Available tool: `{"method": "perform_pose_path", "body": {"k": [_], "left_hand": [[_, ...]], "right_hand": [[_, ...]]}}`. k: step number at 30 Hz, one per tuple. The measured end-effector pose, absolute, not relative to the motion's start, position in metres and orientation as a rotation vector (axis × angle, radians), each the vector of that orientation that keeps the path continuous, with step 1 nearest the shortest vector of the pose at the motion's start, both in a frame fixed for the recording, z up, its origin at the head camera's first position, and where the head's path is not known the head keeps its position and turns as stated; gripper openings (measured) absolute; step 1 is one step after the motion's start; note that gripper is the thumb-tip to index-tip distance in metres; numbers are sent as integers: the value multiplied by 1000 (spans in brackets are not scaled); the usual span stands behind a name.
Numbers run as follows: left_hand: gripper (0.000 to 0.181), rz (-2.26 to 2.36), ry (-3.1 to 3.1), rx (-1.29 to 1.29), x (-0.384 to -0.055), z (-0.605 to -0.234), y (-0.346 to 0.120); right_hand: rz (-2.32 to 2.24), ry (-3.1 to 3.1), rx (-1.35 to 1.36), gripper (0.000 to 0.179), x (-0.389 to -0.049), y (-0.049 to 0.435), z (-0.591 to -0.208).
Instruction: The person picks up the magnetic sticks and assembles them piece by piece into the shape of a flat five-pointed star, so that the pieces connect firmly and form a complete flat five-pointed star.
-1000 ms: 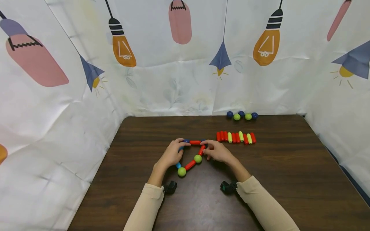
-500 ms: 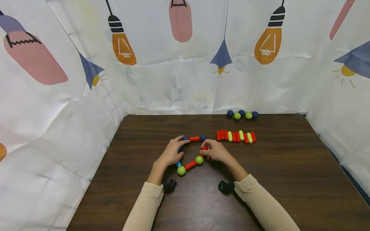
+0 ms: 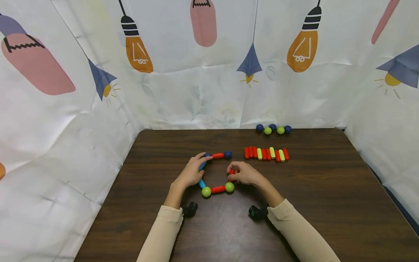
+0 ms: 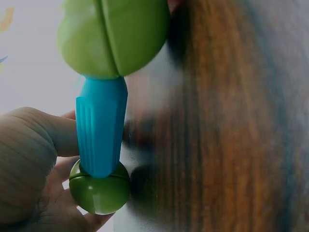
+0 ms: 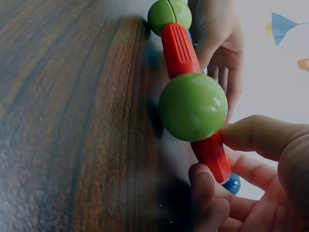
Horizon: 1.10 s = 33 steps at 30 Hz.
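A chain of magnetic rods and balls lies on the table, forming a loop with a gap at its right. My left hand (image 3: 190, 173) holds its left side, thumb and fingers around a light blue rod (image 4: 101, 125) and a green ball (image 4: 99, 189). A forefinger reaches the dark blue ball (image 3: 207, 155) at the upper left. From it a red rod (image 3: 218, 155) runs to another dark blue ball (image 3: 227, 155). My right hand (image 3: 243, 173) pinches a red rod (image 5: 212, 158) joined to a green ball (image 5: 193, 107). Its free end stands apart from the upper right ball.
A row of red and yellow-green rods (image 3: 266, 154) lies to the right of the loop. Behind it, several blue and green balls (image 3: 272, 128) sit by the table's (image 3: 327, 189) far edge. A printed cloth (image 3: 206, 98) hangs around the back and sides.
The right-hand red rod has come away from the upper right dark blue ball. My right hand has swung it more upright, and its green ball has shifted nearer and slightly right.
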<state>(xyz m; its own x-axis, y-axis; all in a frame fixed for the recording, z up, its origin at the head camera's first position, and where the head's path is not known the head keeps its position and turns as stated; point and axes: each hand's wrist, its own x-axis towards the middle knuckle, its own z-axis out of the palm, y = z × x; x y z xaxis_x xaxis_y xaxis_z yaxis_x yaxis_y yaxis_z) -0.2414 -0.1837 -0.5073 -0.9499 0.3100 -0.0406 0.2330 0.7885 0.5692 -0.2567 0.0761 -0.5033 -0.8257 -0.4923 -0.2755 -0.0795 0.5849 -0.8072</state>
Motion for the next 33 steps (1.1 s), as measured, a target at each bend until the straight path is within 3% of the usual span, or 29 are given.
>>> {"method": "perform_pose_path", "body": {"k": [9,15,21,27,33], "left_hand": [[64,952,2863,438,-240,-505,-188],[63,973,2869,418,-241,-504,-190],[58,951,2915,380,-244,-504,-192],[47,953,2881,393,-241,-503,-191],[44,945,2850,386,-239,-502,-190]], "right_hand": [[-1107,2291,-507,19,-254,77,-500],[-1099,2328,-492,29,-257,81,-502],[-1144,2460,-496,41,-276,86,-495],[-1017,2521,-705,54,-302,80,-491],[-942,2545,-739,36,-310,69,-495]]}}
